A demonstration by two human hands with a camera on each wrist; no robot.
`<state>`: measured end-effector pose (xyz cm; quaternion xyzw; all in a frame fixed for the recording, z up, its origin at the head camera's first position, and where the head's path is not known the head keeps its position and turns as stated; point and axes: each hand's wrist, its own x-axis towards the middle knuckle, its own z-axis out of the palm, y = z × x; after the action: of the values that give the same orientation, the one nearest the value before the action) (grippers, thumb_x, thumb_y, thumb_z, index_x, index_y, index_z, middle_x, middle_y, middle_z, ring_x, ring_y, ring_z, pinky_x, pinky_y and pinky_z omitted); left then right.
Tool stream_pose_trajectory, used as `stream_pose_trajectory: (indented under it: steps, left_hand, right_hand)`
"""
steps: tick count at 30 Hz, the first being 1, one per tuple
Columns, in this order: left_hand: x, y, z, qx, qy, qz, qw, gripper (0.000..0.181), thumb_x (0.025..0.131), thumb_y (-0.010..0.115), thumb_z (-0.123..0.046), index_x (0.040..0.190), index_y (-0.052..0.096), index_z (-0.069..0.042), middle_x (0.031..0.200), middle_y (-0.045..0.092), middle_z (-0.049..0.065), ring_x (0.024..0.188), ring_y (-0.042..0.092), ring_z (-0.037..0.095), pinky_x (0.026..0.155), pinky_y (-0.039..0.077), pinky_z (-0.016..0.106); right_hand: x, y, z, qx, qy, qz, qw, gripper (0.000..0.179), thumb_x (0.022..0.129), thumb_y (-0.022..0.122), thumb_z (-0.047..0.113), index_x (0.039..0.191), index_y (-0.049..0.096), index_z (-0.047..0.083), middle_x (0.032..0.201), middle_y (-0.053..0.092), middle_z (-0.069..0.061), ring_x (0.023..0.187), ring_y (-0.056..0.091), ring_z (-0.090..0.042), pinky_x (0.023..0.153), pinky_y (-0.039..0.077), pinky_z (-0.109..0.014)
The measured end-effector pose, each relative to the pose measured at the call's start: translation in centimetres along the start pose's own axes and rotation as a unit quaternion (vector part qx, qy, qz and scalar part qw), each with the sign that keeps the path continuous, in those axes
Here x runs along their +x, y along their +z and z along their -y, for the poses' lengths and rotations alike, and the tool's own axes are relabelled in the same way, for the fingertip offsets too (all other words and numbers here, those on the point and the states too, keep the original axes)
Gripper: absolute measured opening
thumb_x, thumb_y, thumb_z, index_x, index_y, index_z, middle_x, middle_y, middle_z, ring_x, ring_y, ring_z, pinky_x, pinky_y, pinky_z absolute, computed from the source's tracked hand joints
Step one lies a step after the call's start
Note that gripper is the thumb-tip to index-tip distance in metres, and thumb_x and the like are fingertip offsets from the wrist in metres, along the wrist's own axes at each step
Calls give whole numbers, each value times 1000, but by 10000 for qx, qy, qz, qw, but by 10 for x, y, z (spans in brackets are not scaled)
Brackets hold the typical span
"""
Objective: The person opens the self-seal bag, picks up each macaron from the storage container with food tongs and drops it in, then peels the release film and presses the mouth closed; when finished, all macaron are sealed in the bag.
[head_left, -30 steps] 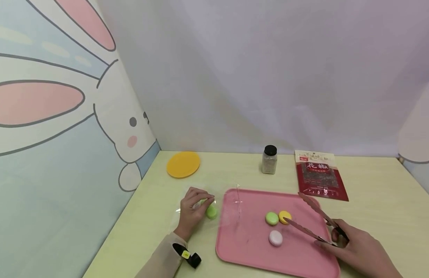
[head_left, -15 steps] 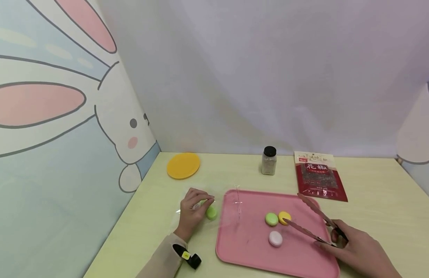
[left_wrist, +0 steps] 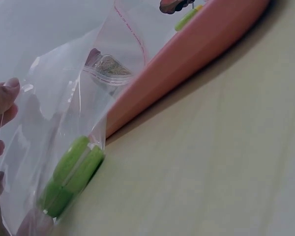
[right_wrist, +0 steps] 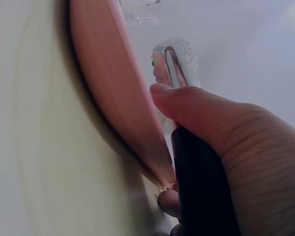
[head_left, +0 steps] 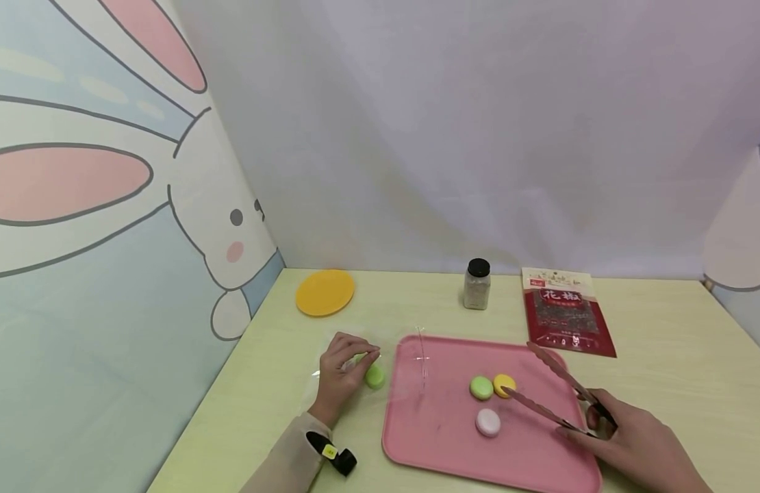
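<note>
My left hand [head_left: 343, 373] pinches a clear plastic zip bag [left_wrist: 54, 103] with thumb and fingers. Inside the bag, low down, lie green macarons [left_wrist: 71, 174]. The bag's mouth reaches over the left edge of the pink tray [head_left: 441, 438]. My right hand [head_left: 632, 431] grips metal tongs [head_left: 543, 411], their arms spread apart over the tray's right side. On the tray are a green macaron [head_left: 481, 388], a yellow macaron [head_left: 504, 385] and a pale pink macaron [head_left: 487, 422]. One tong tip overlaps the yellow one in the head view.
A yellow plate [head_left: 324, 292] lies at the back left of the table. Behind the tray stand a black-capped jar [head_left: 477, 284] and a red spice packet [head_left: 567, 311]. Fabric walls [head_left: 448, 137] border the table at the back and left.
</note>
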<state>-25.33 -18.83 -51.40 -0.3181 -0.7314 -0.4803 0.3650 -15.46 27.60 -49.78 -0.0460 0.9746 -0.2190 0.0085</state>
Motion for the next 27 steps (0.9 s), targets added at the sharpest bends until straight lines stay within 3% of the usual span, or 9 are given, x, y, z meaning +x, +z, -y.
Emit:
stream_pose_trajectory:
  steps: [11,20,27]
  left_hand:
    - [0,0,-1,67,-70,-11,10000,18,81,82,-1,95,79,-12,88,70,1,86,59,19,79,47,24]
    - [0,0,0,107,-132,19,9999,16,82,82,-2,94,79,-12,88,70,0,86,59,18,80,47,24]
    - [0,0,-1,121,-116,11,9999,18,81,82,-1,94,79,-13,88,70,0,86,59,18,79,47,24]
  right_hand:
    - [-1,-2,1,-55,-78,-99,9999,65,76,71,73,107,58,17,73,46,8,59,39,-4,54,27,-27]
    - [-4,-6,6,-751,-310,-338,9961,57,73,67,80,99,60,30,67,42,15,54,36,-2,52,26,-28]
    - [-6,-8,10,-1025,-174,110,9945,59,75,61,83,83,48,27,64,39,8,56,37,-10,52,27,-33]
